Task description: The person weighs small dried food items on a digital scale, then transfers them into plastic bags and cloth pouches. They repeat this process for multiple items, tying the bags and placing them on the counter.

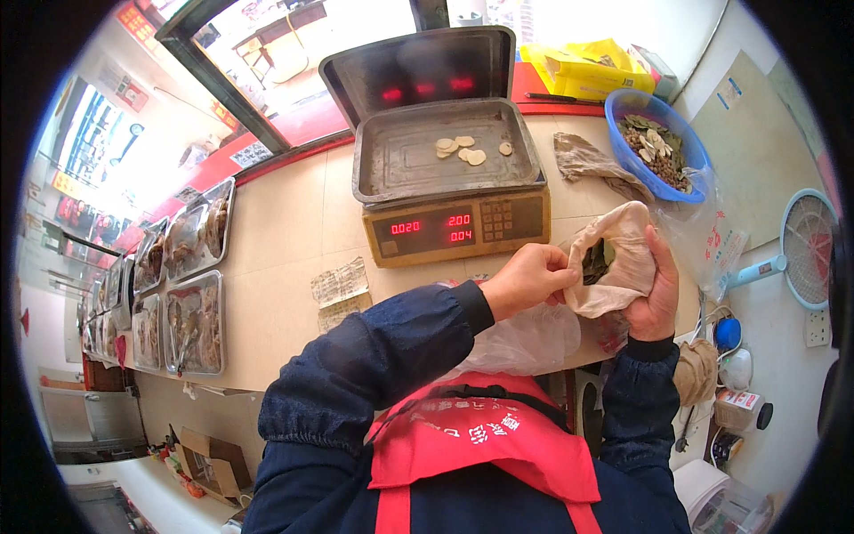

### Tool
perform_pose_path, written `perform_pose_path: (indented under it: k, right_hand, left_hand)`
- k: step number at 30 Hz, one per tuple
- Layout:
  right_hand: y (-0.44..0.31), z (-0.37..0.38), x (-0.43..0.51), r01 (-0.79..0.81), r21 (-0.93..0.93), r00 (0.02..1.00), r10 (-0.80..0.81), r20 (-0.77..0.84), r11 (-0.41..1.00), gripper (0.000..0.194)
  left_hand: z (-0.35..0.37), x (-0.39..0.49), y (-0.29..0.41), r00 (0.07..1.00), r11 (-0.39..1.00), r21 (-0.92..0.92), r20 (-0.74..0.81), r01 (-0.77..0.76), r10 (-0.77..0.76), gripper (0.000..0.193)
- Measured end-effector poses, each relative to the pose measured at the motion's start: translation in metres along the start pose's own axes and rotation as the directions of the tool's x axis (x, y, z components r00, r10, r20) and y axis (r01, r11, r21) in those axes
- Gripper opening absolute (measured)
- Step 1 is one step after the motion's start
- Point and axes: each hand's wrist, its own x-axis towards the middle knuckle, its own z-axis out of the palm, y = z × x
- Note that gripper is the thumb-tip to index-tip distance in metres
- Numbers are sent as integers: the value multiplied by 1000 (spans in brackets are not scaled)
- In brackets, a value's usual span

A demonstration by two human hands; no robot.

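My right hand (655, 294) holds the right side of a beige cloth bag (630, 280), whose mouth faces up and shows dried leaves (597, 261) inside. The fingers of my left hand (534, 277) pinch the bag's left rim. Above my left hand stands a digital scale (460, 227) with lit red figures and a metal tray (434, 180). Several pale dried root slices (475, 157) lie on that tray. To the upper right, a blue plastic basin (694, 150) holds dried leaves, small brown pieces and more pale slices.
A brown cloth (590, 157) lies beside the basin. Clear plastic bags (534, 340) lie under my forearms. Handwritten paper (341, 284) is left of the scale. Metal trays of food (195, 327) line the counter's left. An electric fly swatter (767, 267) is at the right wall.
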Motion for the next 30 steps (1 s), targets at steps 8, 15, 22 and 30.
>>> perform_pose_path:
  k: [8, 15, 22, 30]
  right_hand:
    - [1, -14, 11, -13, 56, 1000, 14, -8, 998, 32]
    - [0, -28, 17, -3, 49, 996, 7, -89, 999, 30]
    - [7, -36, 16, 2, 105, 995, 9, -97, 994, 31]
    - [9, -33, 12, -2, 95, 996, 10, -92, 996, 28]
  left_hand:
    - [-12, -17, 10, 999, 946, -323, -42, -22, 9, 21]
    - [-28, -30, 38, 999, 992, -120, 40, -30, 35, 19]
    - [-146, 6, 85, 795, 420, 903, -186, -94, 578, 22]
    - [-206, 61, 90, 895, 107, 948, -318, 300, 312, 83]
